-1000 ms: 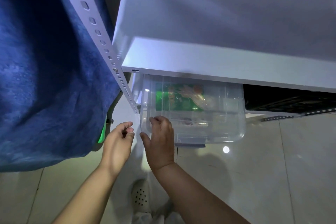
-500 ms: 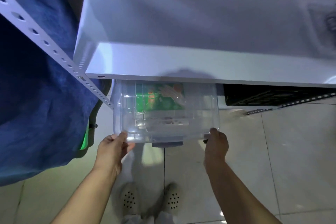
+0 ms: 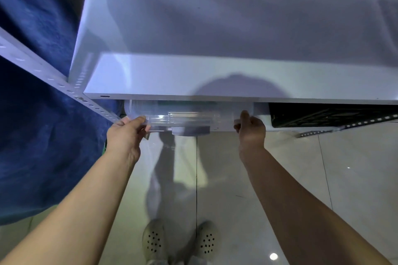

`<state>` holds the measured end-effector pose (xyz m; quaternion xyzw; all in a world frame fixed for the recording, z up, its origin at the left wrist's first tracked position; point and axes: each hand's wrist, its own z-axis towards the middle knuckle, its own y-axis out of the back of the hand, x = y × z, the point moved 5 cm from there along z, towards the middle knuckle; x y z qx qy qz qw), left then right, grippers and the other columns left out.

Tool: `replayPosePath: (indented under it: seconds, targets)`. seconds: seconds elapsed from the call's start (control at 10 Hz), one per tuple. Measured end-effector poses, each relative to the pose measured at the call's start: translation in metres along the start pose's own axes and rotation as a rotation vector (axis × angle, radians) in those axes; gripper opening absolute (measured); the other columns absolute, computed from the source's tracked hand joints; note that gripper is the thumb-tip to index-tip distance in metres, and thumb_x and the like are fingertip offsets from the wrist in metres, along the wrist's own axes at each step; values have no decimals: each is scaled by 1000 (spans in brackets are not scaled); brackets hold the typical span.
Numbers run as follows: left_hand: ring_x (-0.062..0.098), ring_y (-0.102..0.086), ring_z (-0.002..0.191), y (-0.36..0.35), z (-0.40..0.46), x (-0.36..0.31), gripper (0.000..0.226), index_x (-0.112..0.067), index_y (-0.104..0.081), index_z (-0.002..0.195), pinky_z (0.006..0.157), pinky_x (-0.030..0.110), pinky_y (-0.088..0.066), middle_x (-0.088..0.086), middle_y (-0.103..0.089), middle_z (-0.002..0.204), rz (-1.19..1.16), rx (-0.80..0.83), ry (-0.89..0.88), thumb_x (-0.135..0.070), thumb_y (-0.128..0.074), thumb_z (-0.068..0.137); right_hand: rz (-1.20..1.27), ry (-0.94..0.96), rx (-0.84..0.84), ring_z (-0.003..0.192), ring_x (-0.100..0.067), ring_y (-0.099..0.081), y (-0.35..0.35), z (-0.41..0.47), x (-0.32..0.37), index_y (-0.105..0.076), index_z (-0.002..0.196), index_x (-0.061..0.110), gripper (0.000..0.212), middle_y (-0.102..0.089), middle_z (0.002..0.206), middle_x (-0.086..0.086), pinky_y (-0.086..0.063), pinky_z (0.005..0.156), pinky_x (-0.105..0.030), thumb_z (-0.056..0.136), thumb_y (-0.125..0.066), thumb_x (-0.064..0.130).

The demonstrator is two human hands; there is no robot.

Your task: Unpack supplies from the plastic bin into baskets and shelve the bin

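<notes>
While gripping the front rim corners of the clear plastic bin, left hand and right hand, both clenched on it. Bin mostly tucked under white shelf, beside black basket. Likely drawing it out; needs level, even pull.

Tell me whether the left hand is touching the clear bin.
Touching. The head view shows the left hand gripping the clear bin's left front corner, thumb pressed on its rim.
</notes>
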<state>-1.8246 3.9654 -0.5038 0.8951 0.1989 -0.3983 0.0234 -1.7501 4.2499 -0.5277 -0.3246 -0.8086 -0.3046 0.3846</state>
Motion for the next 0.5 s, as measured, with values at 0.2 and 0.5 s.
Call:
replayPosePath:
  seconds: [0.2, 0.5]
  targets:
    - [12, -56, 66, -9, 5, 5, 18, -11, -57, 74, 64, 16, -56, 2, -54, 71, 18, -65, -57, -1, -58, 88, -71, 57, -8, 59, -9, -51, -6, 12, 1, -56, 102, -7, 38, -60, 83, -11, -41, 47, -7, 95, -48, 29]
    - [15, -55, 72, -9, -32, 0, 15, -10, -54, 76, 76, 27, -50, 14, -56, 97, 187, -113, 8, -2, -57, 88, -156, -30, 76, 68, -19, -52, 32, -21, 3, -55, 104, 2, 18, -59, 83, -11, -45, 70, -30, 88, -57, 8]
